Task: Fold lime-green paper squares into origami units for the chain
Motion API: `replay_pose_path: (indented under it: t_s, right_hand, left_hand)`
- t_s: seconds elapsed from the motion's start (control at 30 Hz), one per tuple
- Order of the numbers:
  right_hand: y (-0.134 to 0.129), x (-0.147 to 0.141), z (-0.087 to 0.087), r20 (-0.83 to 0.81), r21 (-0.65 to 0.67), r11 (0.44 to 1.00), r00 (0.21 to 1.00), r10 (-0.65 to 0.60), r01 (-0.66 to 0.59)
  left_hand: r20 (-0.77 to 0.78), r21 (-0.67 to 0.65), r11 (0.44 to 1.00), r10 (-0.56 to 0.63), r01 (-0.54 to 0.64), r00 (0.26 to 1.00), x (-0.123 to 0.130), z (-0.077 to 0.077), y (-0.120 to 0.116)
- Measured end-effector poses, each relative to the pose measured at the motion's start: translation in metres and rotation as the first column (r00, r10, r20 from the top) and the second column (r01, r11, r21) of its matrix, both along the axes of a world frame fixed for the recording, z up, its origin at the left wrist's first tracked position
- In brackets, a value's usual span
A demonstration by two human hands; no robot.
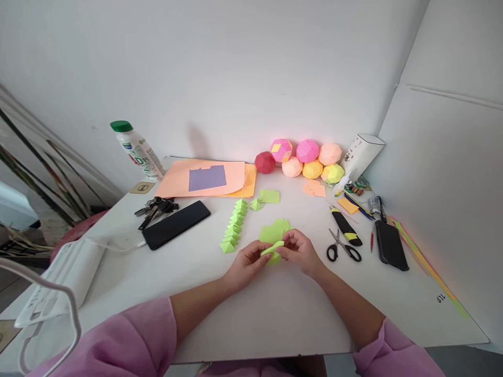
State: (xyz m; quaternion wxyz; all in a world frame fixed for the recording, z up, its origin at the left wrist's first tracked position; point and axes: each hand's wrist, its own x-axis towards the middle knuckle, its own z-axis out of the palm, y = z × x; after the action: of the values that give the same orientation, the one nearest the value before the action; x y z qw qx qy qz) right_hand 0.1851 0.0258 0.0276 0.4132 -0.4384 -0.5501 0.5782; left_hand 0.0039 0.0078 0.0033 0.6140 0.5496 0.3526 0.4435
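A small green paper piece (272, 248) is pinched between both hands near the middle of the white table (251, 314). My left hand (247, 263) grips its left end with thumb and fingers. On the right end, my right hand (301, 253) closes its thumb and fingertips. Flat green sheets (275, 230) lie just behind and partly under the hands. To the left, several folded green pieces (234, 226) stand in an overlapping row. One separate folded piece (256, 204) sits beside a green rectangle (270, 196).
Scissors (343, 246), a cutter (346, 226) and a black phone (391, 245) lie right. Colored paper balls (307, 151) line the wall. Left are a power bank (176, 225), keys (157, 209), a bottle (137, 152) and a white cable (70, 293). Peach sheets (173, 180) lie behind.
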Motion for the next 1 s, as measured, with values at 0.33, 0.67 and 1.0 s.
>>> replay_pose_path:
  t_s: [0.33,0.67,1.0]
  right_hand:
    - [0.0007,0.0008,-0.0018,0.012,0.024,0.999,0.999,0.039,-0.04]
    - [0.0007,0.0007,0.0013,0.0,0.019,0.999,0.999,0.041,-0.041]
    - [0.0,-0.0007,0.004,-0.036,-0.026,0.999,0.999,0.029,-0.03]
  left_hand:
    - [-0.189,0.085,0.995,-0.028,0.045,0.982,-0.0015,0.0029,-0.0008]
    - [-0.236,0.098,0.993,-0.041,0.065,0.971,-0.0017,0.0007,-0.0003]
    - [-0.254,0.073,0.995,-0.045,0.066,0.966,-0.0024,0.0022,-0.0016]
